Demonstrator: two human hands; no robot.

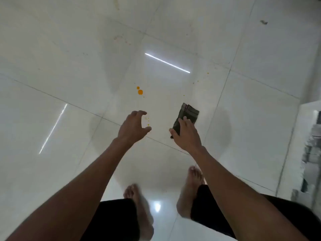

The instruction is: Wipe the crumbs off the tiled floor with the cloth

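From the head camera, a white tiled floor [69,84] is seen from above. It is shiny, and two bright streaks of light are mirrored in it.

A folded dark cloth [188,113] is held in the right hand [186,134], a little to the 3 o'clock side of the middle of the picture. The fingers are curled over its near end and the thumb is stuck out toward 9 o'clock. The far end of the cloth is pointed toward 12 o'clock. It cannot be told whether the cloth is touching the floor.

The left hand [133,126] is held out just beside it, on the 9 o'clock side. Nothing is held in it. Its fingers are loosely curled, with a gap left between fingers and thumb.

Two round orange spots [140,91] are seen on the floor at 12 o'clock from the left hand. Tiny orange crumbs [148,120] are seen in the gap of the left hand. More small specks [208,73] are scattered toward 1 o'clock from the cloth.

A dark bit of dirt [264,22] is seen far off at 1 o'clock.

Two bare feet [191,188] are seen at 6 o'clock, with dark shorts [112,220] above them. Something blurred and grey [312,153] is seen at the 3 o'clock edge.
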